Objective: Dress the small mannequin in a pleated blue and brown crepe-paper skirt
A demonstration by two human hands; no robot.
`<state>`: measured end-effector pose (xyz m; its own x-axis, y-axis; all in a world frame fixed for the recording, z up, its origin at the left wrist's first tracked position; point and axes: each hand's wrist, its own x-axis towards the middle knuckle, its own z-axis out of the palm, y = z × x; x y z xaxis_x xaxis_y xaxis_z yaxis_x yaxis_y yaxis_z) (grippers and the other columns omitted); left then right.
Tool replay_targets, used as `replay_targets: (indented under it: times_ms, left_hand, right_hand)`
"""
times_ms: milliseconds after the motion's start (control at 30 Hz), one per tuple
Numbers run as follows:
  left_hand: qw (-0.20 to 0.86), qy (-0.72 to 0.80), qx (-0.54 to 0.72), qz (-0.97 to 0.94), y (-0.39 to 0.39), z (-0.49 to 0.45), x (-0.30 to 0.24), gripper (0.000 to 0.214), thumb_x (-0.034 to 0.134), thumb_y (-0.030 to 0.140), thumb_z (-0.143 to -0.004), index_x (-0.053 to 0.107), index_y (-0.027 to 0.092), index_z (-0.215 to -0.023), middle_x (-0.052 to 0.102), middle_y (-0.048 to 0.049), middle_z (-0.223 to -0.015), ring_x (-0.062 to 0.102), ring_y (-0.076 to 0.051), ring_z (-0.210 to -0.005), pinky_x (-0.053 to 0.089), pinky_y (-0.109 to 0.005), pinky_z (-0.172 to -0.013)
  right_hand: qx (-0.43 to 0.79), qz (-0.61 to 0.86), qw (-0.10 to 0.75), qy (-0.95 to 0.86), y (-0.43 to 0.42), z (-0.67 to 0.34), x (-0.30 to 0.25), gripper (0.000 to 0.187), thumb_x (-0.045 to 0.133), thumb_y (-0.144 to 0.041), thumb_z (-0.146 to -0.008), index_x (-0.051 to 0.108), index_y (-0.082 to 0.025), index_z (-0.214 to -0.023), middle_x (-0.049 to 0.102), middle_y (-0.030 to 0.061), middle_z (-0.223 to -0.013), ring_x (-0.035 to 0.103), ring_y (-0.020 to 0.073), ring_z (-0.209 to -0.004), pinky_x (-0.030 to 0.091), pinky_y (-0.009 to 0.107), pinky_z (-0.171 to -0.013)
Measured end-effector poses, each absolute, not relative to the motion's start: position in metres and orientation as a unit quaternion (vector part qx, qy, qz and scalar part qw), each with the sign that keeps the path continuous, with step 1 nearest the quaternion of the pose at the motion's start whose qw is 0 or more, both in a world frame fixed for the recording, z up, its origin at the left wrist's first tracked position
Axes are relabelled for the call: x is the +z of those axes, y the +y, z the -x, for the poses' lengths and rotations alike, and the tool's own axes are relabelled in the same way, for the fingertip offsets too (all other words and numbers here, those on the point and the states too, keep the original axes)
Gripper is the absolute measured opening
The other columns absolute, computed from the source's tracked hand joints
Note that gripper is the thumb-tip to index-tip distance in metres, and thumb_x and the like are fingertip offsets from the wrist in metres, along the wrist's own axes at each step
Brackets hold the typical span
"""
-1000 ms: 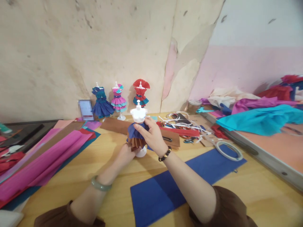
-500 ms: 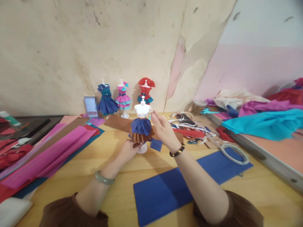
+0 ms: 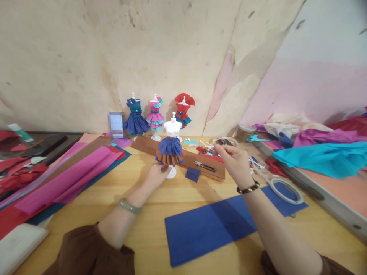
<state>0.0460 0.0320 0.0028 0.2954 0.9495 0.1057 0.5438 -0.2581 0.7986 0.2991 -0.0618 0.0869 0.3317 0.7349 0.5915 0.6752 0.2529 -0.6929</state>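
Observation:
A small white mannequin (image 3: pixel 172 126) stands upright, wearing a gathered skirt (image 3: pixel 170 147) with a blue upper tier and a brown lower tier. My left hand (image 3: pixel 157 175) is closed at its stand, just under the skirt's hem; the fingertips are partly hidden there. The round white base (image 3: pixel 171 172) shows beside that hand. My right hand (image 3: pixel 235 157) is held up to the right, away from the mannequin, thumb and fingers pinched together. What they hold, if anything, I cannot make out. Small thread snips (image 3: pixel 205 166) lie on a brown paper strip (image 3: pixel 215 171), near a blue paper square (image 3: pixel 192 174).
Three dressed mannequins, in blue (image 3: pixel 134 118), pink (image 3: pixel 155 116) and red (image 3: pixel 183 110), stand along the wall. A folded blue sheet (image 3: pixel 206 229) lies in front, with a white tape roll (image 3: pixel 286 191) at its far end. Coloured papers (image 3: pixel 71 175) lie left; crumpled sheets (image 3: pixel 323 152) lie right.
My right hand has moved right, away from the mannequin, and its fingers have come together in a pinch. The snips now show. My left hand stays at the stand; the view has shifted slightly.

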Motion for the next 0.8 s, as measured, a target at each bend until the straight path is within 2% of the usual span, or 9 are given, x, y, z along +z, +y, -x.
replay_targets:
  times_ms: [100,167,233,333,400,500,600,733,800]
  left_hand:
    - [0.333,0.509,0.308,-0.732,0.030,-0.046,0.006,0.018,0.062,0.031,-0.086,0.074,0.017,-0.089,0.080,-0.0077,-0.090,0.075,-0.026,-0.090,0.052,-0.027,-0.070]
    - [0.327,0.513,0.307,-0.732,0.029,-0.046,0.008,0.020,0.062,0.033,-0.086,0.074,0.017,-0.087,0.079,-0.0089,-0.088,0.075,-0.027,-0.090,0.052,-0.027,-0.069]
    - [0.317,0.517,0.305,-0.734,0.028,-0.046,0.010,0.021,0.061,0.032,-0.087,0.074,0.016,-0.086,0.079,-0.0096,-0.090,0.074,-0.027,-0.091,0.051,-0.027,-0.071]
    - [0.299,0.522,0.298,-0.741,0.027,-0.046,0.012,0.021,0.056,0.028,-0.089,0.073,0.017,-0.090,0.079,-0.0082,-0.096,0.074,-0.024,-0.095,0.051,-0.025,-0.074]
    - [0.283,0.527,0.286,-0.749,0.027,-0.045,0.013,0.021,0.054,0.026,-0.089,0.073,0.018,-0.088,0.079,-0.0072,-0.095,0.074,-0.023,-0.093,0.050,-0.024,-0.074]
    - [0.256,0.532,0.263,-0.763,0.027,-0.044,0.014,0.022,0.054,0.024,-0.088,0.074,0.018,-0.082,0.079,-0.0072,-0.094,0.073,-0.022,-0.091,0.050,-0.024,-0.074]
    - [0.230,0.537,0.247,-0.773,0.027,-0.043,0.015,0.023,0.056,0.030,-0.089,0.075,0.020,-0.082,0.079,-0.0070,-0.097,0.072,-0.023,-0.094,0.049,-0.026,-0.079]
    - [0.209,0.540,0.227,-0.783,0.027,-0.042,0.016,0.031,0.058,0.045,-0.088,0.076,0.020,-0.089,0.078,-0.0083,-0.100,0.071,-0.025,-0.098,0.049,-0.028,-0.081]
    - [0.204,0.540,0.219,-0.787,0.027,-0.042,0.016,0.035,0.059,0.049,-0.088,0.076,0.019,-0.093,0.078,-0.0091,-0.101,0.071,-0.026,-0.098,0.050,-0.028,-0.080]
  right_hand:
    - [-0.033,0.660,0.427,-0.618,-0.070,-0.327,0.052,0.052,0.047,-0.057,-0.093,0.065,-0.022,-0.058,0.065,0.0037,-0.054,0.062,0.0237,-0.053,0.050,0.039,-0.057]
    - [-0.040,0.654,0.401,-0.640,-0.075,-0.343,0.030,0.044,0.052,-0.056,-0.089,0.070,-0.024,-0.066,0.071,0.0065,-0.064,0.066,0.0283,-0.062,0.053,0.046,-0.063]
    - [-0.052,0.642,0.382,-0.663,-0.078,-0.353,0.012,0.038,0.053,-0.054,-0.087,0.075,-0.023,-0.083,0.076,0.0114,-0.086,0.070,0.0338,-0.086,0.055,0.053,-0.081]
    - [-0.065,0.639,0.352,-0.681,-0.079,-0.355,-0.010,0.043,0.050,-0.047,-0.090,0.073,-0.016,-0.108,0.073,0.0190,-0.113,0.068,0.0363,-0.105,0.053,0.057,-0.092]
    - [-0.062,0.636,0.325,-0.697,-0.080,-0.347,-0.021,0.042,0.048,-0.041,-0.093,0.071,-0.014,-0.115,0.073,0.0197,-0.115,0.069,0.0341,-0.104,0.055,0.055,-0.091]
    - [-0.058,0.619,0.286,-0.729,-0.081,-0.334,-0.029,0.036,0.048,-0.036,-0.096,0.072,-0.016,-0.116,0.073,0.0147,-0.117,0.069,0.0288,-0.105,0.056,0.045,-0.094]
    - [-0.078,0.627,0.261,-0.729,-0.076,-0.337,-0.024,0.037,0.043,-0.034,-0.099,0.071,-0.017,-0.117,0.074,0.0128,-0.115,0.069,0.0256,-0.104,0.055,0.040,-0.095]
    - [-0.134,0.679,0.235,-0.682,-0.058,-0.375,-0.010,0.038,0.039,-0.022,-0.098,0.068,-0.011,-0.119,0.069,0.0183,-0.123,0.062,0.0291,-0.117,0.047,0.046,-0.103]
    - [-0.160,0.709,0.212,-0.654,-0.051,-0.395,-0.007,0.038,0.042,-0.016,-0.093,0.066,-0.008,-0.121,0.068,0.0231,-0.124,0.057,0.0355,-0.123,0.043,0.056,-0.103]
